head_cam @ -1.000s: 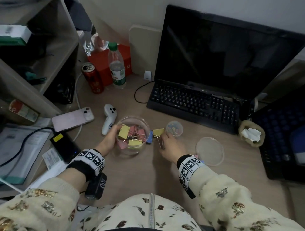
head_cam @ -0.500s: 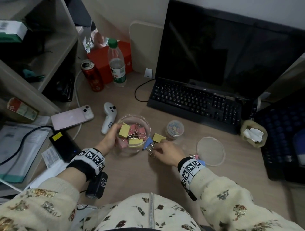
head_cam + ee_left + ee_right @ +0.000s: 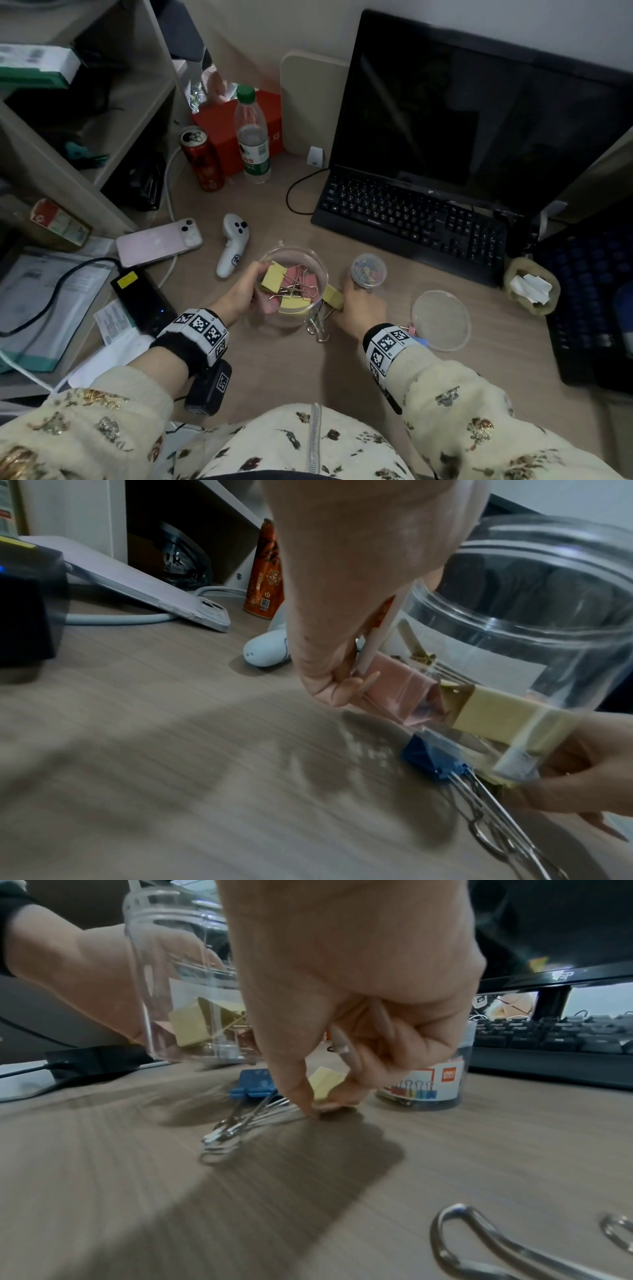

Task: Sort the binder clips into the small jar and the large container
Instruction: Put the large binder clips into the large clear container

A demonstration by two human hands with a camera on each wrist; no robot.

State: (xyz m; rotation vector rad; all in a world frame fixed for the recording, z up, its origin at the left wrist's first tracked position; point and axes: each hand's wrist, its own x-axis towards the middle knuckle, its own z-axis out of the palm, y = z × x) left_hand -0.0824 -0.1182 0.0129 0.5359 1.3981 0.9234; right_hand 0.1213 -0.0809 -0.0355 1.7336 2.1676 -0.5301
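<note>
A large clear container (image 3: 310, 270) holds several big yellow and pink binder clips. My left hand (image 3: 251, 291) grips its left wall and holds it tilted, thumb low on the wall (image 3: 329, 688). To its right, my right hand (image 3: 347, 296) pinches a big yellow binder clip (image 3: 325, 1081) that lies on the desk. A big blue binder clip (image 3: 253, 1087) lies beside it, partly under the container, with its wire handles (image 3: 317, 327) sticking out toward me. The small jar (image 3: 368, 270), full of small coloured clips, stands just beyond my right hand.
A round clear lid (image 3: 441, 320) lies right of my right wrist, with small clips (image 3: 412, 331) next to it. A black keyboard (image 3: 411, 219) and monitor stand behind. A white controller (image 3: 233, 245), phone (image 3: 159, 241), can (image 3: 202, 157) and bottle (image 3: 252, 133) lie on the left.
My right hand has come back to the yellow clip and pinched it. The container in my left hand has shifted right, over the blue clip.
</note>
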